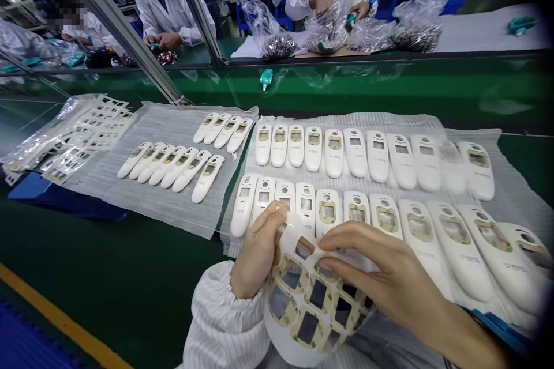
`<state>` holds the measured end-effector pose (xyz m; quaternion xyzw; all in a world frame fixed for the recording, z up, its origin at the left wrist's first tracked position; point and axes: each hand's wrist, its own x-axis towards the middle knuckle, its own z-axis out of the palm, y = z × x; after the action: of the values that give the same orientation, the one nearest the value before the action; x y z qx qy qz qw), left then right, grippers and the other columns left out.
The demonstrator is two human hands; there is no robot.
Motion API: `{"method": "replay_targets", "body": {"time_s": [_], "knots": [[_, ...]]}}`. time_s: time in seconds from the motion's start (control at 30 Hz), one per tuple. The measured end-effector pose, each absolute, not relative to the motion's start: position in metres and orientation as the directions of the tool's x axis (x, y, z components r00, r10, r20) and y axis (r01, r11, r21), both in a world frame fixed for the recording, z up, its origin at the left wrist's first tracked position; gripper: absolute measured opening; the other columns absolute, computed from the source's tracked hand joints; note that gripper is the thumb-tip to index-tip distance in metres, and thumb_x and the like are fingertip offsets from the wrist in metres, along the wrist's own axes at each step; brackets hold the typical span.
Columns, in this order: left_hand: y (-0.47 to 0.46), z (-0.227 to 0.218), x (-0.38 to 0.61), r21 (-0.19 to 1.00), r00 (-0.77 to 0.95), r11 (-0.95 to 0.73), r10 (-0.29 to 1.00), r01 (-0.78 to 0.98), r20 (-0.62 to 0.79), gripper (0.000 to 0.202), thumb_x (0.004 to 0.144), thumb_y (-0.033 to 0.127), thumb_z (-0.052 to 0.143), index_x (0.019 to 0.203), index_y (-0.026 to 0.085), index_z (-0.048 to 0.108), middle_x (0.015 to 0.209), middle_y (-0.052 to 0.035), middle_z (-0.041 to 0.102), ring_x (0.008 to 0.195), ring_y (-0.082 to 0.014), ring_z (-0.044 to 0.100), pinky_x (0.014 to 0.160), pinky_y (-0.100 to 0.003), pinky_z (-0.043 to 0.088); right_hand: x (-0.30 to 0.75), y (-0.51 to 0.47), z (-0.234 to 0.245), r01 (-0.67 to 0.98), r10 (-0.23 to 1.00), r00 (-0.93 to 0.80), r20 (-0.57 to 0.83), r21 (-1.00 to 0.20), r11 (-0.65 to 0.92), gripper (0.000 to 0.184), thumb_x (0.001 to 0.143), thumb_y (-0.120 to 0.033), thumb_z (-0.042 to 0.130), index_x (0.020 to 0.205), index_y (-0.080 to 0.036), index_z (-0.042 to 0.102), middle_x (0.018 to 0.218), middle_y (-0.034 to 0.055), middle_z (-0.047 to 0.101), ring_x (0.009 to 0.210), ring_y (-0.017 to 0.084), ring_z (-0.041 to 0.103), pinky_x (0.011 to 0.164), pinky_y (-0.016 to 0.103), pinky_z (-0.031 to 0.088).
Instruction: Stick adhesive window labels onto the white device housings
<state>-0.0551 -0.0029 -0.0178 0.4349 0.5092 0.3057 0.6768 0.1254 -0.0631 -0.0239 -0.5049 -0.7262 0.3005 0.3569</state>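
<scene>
My left hand (256, 251) is closed on the upper left edge of a white sticker sheet (305, 305) that carries several dark window stickers with yellow-green borders. My right hand (381, 277) lies on the sheet's right side, its fingertips pinched at a sticker near the top. Just beyond both hands, two rows of white thermometer shells (355, 153) lie face up on a white foam mat (506, 184). Some shells in the near row show yellowish frames round their windows.
A second foam mat (142, 196) at the left holds more white shells (173, 167). Used sticker sheets (78, 132) lie at far left over a blue tray (38, 190). Across the green conveyor (389, 86), people in white coats handle plastic bags of parts (329, 31).
</scene>
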Motion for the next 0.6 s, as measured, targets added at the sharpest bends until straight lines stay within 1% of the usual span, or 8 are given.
{"method": "replay_targets", "body": {"time_s": [0.07,0.17,0.23,0.3,0.4,0.47,0.53,0.6], "knots": [[-0.002,-0.018,-0.054,0.863,0.331,0.504,0.817,-0.015,-0.472,0.032,0.086,0.047,0.046,0.069,0.020,0.043,0.048,0.0060,0.040,0.039,-0.0084,0.035,0.040,-0.021,0.029,0.125,-0.063,-0.022,0.566,0.917,-0.234,0.323,-0.722,0.398,0.011,0.089,-0.023,0.057,0.100,-0.025,0.059,0.095,0.0019,0.066,0.086,0.015,0.062,0.071,0.027,0.051],[-0.001,-0.018,-0.052,0.867,0.276,0.499,0.835,-0.013,-0.476,0.029,0.084,0.047,0.049,0.073,0.020,0.047,0.046,0.0065,0.039,0.037,-0.0089,0.035,0.038,-0.021,0.028,0.126,-0.066,-0.021,0.703,0.836,-0.289,0.466,-0.490,0.516,0.017,0.088,-0.015,0.056,0.101,-0.023,0.062,0.097,0.0026,0.068,0.087,0.017,0.061,0.076,0.034,0.047],[-0.001,-0.019,-0.052,0.872,0.251,0.490,0.845,-0.009,-0.472,0.028,0.083,0.047,0.049,0.076,0.020,0.049,0.045,0.0069,0.039,0.037,-0.0089,0.035,0.038,-0.021,0.029,0.127,-0.069,-0.020,0.765,0.787,-0.348,0.510,-0.330,0.553,0.021,0.086,-0.010,0.055,0.102,-0.021,0.063,0.099,0.0031,0.069,0.088,0.019,0.060,0.080,0.038,0.043],[-0.002,-0.020,-0.052,0.868,0.260,0.497,0.839,-0.008,-0.478,0.028,0.084,0.048,0.048,0.077,0.020,0.048,0.046,0.0070,0.039,0.036,-0.0086,0.034,0.038,-0.021,0.028,0.127,-0.071,-0.020,0.786,0.752,-0.393,0.529,-0.231,0.574,0.021,0.085,-0.008,0.055,0.101,-0.018,0.064,0.100,0.0035,0.070,0.088,0.021,0.059,0.081,0.040,0.041],[-0.002,-0.021,-0.053,0.877,0.247,0.480,0.851,-0.005,-0.464,0.027,0.086,0.045,0.048,0.077,0.021,0.046,0.049,0.0066,0.041,0.038,-0.0085,0.035,0.039,-0.021,0.030,0.127,-0.069,-0.019,0.783,0.718,-0.435,0.544,-0.165,0.600,0.017,0.085,-0.008,0.055,0.096,-0.017,0.064,0.098,0.0032,0.071,0.084,0.020,0.059,0.079,0.039,0.041],[-0.001,-0.021,-0.055,0.906,0.207,0.423,0.884,0.032,-0.420,0.026,0.087,0.044,0.048,0.076,0.021,0.046,0.052,0.0062,0.041,0.042,-0.0088,0.037,0.042,-0.020,0.032,0.128,-0.067,-0.020,0.777,0.709,-0.463,0.532,-0.142,0.613,0.017,0.084,-0.009,0.056,0.097,-0.018,0.064,0.099,0.0023,0.070,0.083,0.019,0.060,0.078,0.039,0.043],[0.001,-0.022,-0.057,0.939,0.172,0.329,0.924,0.102,-0.342,0.028,0.089,0.045,0.047,0.076,0.021,0.045,0.055,0.0058,0.042,0.046,-0.0092,0.040,0.046,-0.020,0.035,0.132,-0.069,-0.021,0.753,0.702,-0.494,0.513,-0.151,0.640,0.020,0.083,-0.010,0.059,0.100,-0.019,0.063,0.102,0.0015,0.070,0.082,0.018,0.061,0.078,0.039,0.045],[0.004,-0.025,-0.063,0.953,0.166,0.230,0.950,0.198,-0.263,0.028,0.090,0.046,0.045,0.077,0.021,0.045,0.055,0.0062,0.041,0.047,-0.0091,0.040,0.046,-0.019,0.033,0.136,-0.078,-0.023,0.704,0.694,-0.523,0.495,-0.208,0.679,0.024,0.083,-0.011,0.060,0.104,-0.022,0.062,0.104,0.0006,0.069,0.084,0.018,0.062,0.078,0.038,0.047]]}}
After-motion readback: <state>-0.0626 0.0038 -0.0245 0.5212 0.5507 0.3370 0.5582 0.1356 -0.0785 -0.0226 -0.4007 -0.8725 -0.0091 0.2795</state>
